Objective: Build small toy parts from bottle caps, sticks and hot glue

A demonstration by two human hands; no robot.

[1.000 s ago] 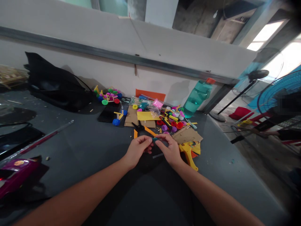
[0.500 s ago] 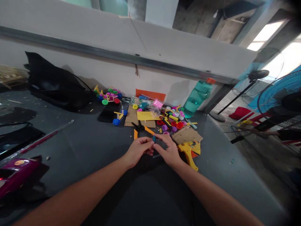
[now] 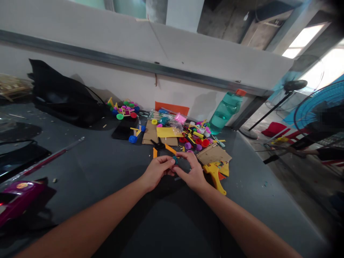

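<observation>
Between the fingertips of both hands is a small teal piece (image 3: 175,159), too small and partly covered for me to tell its kind. My left hand (image 3: 159,171) pinches it from the left with thumb and fingers. From the other side, the thumb and index finger of my right hand (image 3: 192,172) close around it. Just beyond the hands lie cutters with orange handles (image 3: 155,153) and a dark head, spread apart. A yellow glue gun (image 3: 215,176) rests on its side beside my right wrist.
Several coloured bottle caps (image 3: 205,143) and cardboard pieces (image 3: 215,154) lie in a pile behind the hands. A teal water bottle (image 3: 223,111) leans at the wall. On the left are a black bag (image 3: 61,98), a dark phone (image 3: 125,129) and a magenta object (image 3: 25,199).
The teal piece has turned and tilted slightly between the fingers. My right index finger has shifted a little; the arms stay in place.
</observation>
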